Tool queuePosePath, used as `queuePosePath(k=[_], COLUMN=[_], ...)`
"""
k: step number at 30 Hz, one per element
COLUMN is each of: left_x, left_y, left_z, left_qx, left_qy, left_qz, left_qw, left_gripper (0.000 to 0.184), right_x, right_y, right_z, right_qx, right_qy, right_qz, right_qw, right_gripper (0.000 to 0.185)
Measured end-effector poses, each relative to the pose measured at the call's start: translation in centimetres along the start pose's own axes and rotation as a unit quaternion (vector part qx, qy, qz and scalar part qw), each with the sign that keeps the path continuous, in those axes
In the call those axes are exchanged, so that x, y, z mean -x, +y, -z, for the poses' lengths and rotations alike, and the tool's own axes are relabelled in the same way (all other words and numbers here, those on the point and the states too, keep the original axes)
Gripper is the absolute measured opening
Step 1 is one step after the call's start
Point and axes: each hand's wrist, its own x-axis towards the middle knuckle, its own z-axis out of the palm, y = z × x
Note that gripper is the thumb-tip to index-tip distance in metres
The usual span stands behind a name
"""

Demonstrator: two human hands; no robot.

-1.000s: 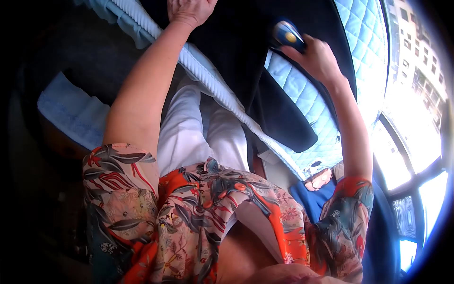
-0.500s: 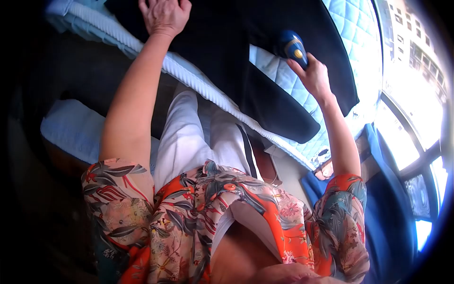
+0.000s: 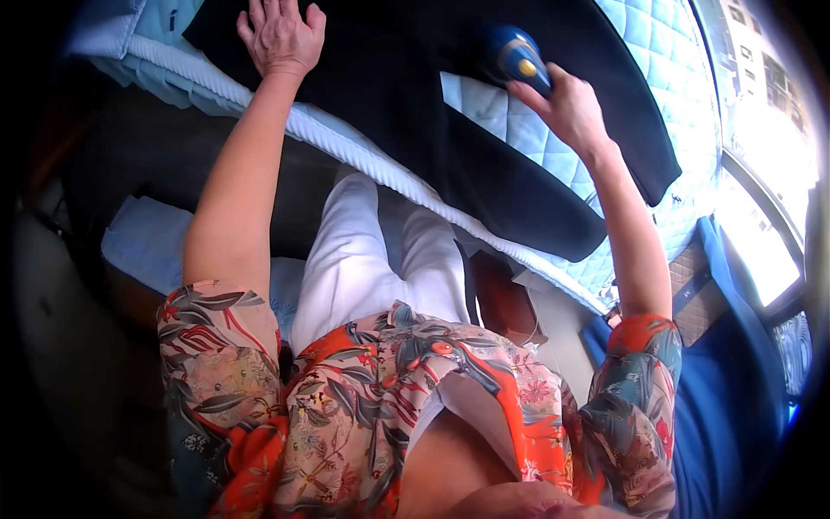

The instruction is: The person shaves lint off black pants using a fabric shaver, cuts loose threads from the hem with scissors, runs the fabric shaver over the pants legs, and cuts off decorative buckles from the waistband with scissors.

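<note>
A pair of black trousers (image 3: 519, 186) lies spread over a light blue quilted bedspread (image 3: 674, 95), the quilt showing between the legs. My left hand (image 3: 281, 39) rests flat on the dark cloth near its left edge, fingers apart, holding nothing. In my right hand (image 3: 571, 108) is a dark blue fabric shaver (image 3: 516, 54) with a yellow button, gripped by its handle. The shaver's head is over the trousers at the top of the gap between the legs. Its working face is hidden underneath, so I cannot tell how firmly it touches.
A white ribbed border (image 3: 380, 173) runs along the bed's near edge, close to my legs. To the right are a bright window (image 3: 765, 208) and blue cloth (image 3: 718, 389). A light blue padded seat (image 3: 147, 242) stands at left, and a reddish-brown box-like object (image 3: 506, 298) is below the bed edge.
The fabric shaver in my right hand has moved a little up and left over the trousers. My left hand appears slightly further left, still flat. The whole view has shifted somewhat.
</note>
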Motion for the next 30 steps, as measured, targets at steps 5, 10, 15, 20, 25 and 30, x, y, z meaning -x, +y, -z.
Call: queuePosePath(k=[5, 10, 15, 20, 25, 30], left_x=[-0.2, -0.2, -0.3, -0.1, -0.3, -0.1], left_y=[-1.1, -1.2, -1.8, -1.4, -1.0, -3.0], left_z=[0.0, -0.2, -0.4, -0.3, 0.2, -2.6], left_qx=[0.013, 0.008, 0.004, -0.006, 0.0, 0.045], left_qy=[0.006, 0.014, 0.025, 0.014, 0.0, 0.06], left_qz=[0.014, 0.011, 0.006, 0.008, 0.019, -0.007], left_qw=[1.0, 1.0, 1.0, 1.0, 1.0, 0.997], left_gripper=[0.06, 0.06, 0.06, 0.06, 0.06, 0.055], right_x=[7.8, 5.6, 0.6, 6.0, 9.5, 2.9], right_y=[5.8, 2.7, -2.9, 4.1, 7.0, -0.1], right_z=[3.0, 2.2, 0.1, 2.2, 2.7, 1.3], right_qx=[0.09, 0.099, 0.062, 0.076, 0.129, 0.047], right_qy=[-0.036, -0.009, 0.001, -0.058, -0.067, -0.062], right_qz=[-0.15, -0.07, 0.066, -0.048, -0.133, -0.014], right_qw=[0.984, 0.993, 0.996, 0.994, 0.98, 0.997], right_gripper=[0.047, 0.045, 0.045, 0.046, 0.049, 0.052])
